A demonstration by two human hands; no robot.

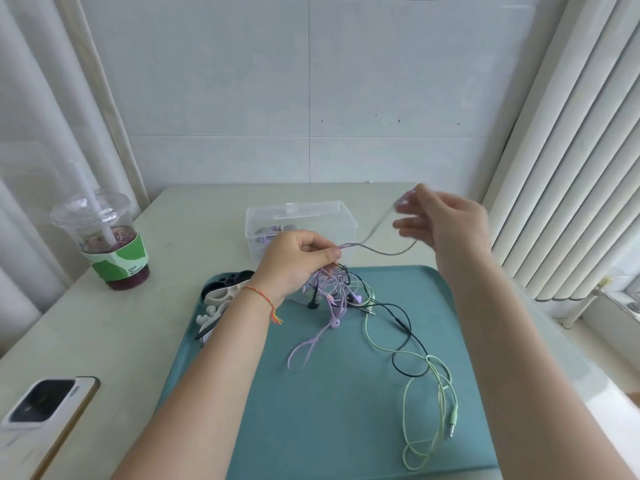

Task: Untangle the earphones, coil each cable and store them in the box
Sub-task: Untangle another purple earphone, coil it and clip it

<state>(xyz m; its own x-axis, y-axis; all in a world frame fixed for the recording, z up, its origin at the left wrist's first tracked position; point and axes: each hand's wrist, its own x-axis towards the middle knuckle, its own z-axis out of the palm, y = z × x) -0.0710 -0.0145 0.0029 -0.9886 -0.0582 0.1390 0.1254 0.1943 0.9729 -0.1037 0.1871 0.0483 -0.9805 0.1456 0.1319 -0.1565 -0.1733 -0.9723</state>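
Holding the knot of earphones [332,282] above the teal tray [242,410], my left hand [294,261] has its fingers curled around the top of the tangle, and purple, black and green cables hang down from it. A red string bracelet [263,299] is on that wrist.

From the pinch of my left hand one purple cable [377,251] runs out toward my right hand [446,223], which is raised above the far right corner of the tray. The fingers of this hand are blurred; the cable goes up to the fingertips, but I cannot tell if they really pinch it or are only loosely open near it.

On the tray, the pale green cable [429,403] lies in loose loops toward the near right side, with its plug at the end. The black cable [405,327] crosses it and makes a loop in the middle of the tray. A purple loop [304,351] with a plug lies just below the tangle.

Beyond the far edge of the tray stands the clear plastic box [301,220], open, with something purple already inside. At the left edge of the tray are some cream and black plastic pieces [221,296], partly hidden by my left arm. Farther left of the tray on the table [114,334] stands an iced drink cup [104,237] with a straw and green sleeve, and near the left corner lies a phone [45,420] with its back up.
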